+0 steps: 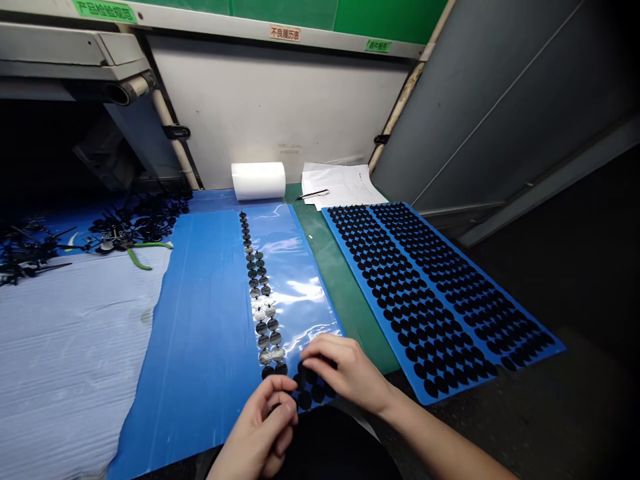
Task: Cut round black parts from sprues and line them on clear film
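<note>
My right hand (pixel 347 373) is over the near end of a clear film sheet (pixel 295 267) on a blue board, its thumb and fingertips closed at the edge of a small black disc (pixel 304 371). My left hand (pixel 267 423) is beside it, fingers curled and thumb near the index finger; whatever it may hold is hidden. Around both hands lie several black round discs (pixel 305 400), partly covered by the fingers. Two columns of shiny dark discs (pixel 261 327) run up the left side of the film.
To the right, a blue board (pixel 420 393) carries dense rows of black discs. A white roll (pixel 259 181), papers (pixel 343 183) and a pen (pixel 313 195) are at the back. Green-handled cutters (pixel 140 259) and tangled black parts (pixel 145 220) lie left, by white foam sheeting (pixel 75 333).
</note>
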`<action>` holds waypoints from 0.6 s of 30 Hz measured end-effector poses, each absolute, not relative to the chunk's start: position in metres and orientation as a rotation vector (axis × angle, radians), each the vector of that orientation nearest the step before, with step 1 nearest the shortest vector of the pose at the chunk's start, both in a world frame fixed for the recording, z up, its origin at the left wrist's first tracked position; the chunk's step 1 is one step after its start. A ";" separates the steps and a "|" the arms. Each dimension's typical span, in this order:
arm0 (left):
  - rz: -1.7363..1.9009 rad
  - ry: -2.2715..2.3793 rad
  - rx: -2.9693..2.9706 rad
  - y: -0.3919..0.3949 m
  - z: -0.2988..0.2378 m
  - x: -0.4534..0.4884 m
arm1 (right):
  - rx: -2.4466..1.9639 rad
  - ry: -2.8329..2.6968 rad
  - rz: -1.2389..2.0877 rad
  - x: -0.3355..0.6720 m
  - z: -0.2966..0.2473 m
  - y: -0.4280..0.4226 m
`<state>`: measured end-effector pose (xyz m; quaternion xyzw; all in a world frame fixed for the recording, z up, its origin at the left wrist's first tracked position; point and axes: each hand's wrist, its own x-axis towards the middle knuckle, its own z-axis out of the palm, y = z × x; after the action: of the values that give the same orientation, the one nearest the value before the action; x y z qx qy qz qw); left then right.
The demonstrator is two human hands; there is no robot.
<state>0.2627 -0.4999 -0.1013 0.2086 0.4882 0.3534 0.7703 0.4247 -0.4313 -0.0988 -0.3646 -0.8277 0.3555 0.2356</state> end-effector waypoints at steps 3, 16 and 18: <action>0.786 1.018 0.336 -0.510 -0.103 0.245 | -1.034 -2.380 0.784 0.413 -0.109 -0.424; 0.683 1.050 0.443 -0.520 -0.109 0.235 | -1.009 -2.788 0.416 0.399 -0.113 -0.418; 0.693 1.066 0.447 -0.520 -0.111 0.235 | -0.997 -2.822 0.416 0.398 -0.113 -0.417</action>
<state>0.2348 -0.5203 -0.1107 0.2068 0.4937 0.3208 0.7814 0.3982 -0.4175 -0.1127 -0.3293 -0.9322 0.1376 0.0597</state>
